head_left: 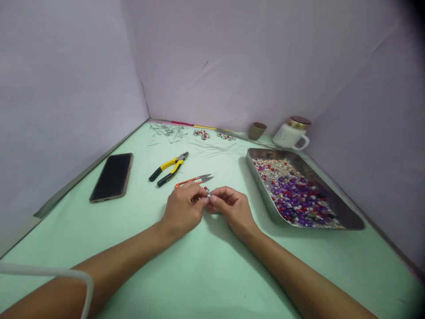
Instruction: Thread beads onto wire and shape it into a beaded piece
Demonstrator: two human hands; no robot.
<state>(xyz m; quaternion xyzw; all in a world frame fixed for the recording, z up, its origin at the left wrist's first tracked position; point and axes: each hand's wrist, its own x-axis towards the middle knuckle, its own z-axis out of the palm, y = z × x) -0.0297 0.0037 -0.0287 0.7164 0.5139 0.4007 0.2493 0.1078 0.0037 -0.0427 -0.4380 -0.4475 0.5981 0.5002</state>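
Note:
Both my hands meet over the middle of the pale green table, fingertips pinched together. Between them is a small piece of beadwork [208,192] with a red bead and pale, silvery beads; the fingers cover much of it. My left hand [184,206] is closed on its left side, my right hand [232,208] on its right. Just beyond the left hand lie thread snips [199,179] with orange handles, partly hidden by the fingers. Combination pliers [169,168] with yellow and black grips rest farther left, jaws pointing away from me.
A steel tray [270,210] of mixed beads stands on the right. Behind it are a white lidded mug [289,134] and a small brown cup [257,130]. Wire scraps [168,131] and finished-looking bead clusters [201,134] lie at the back. A phone [112,177] lies left; a white cable [49,270] crosses lower left.

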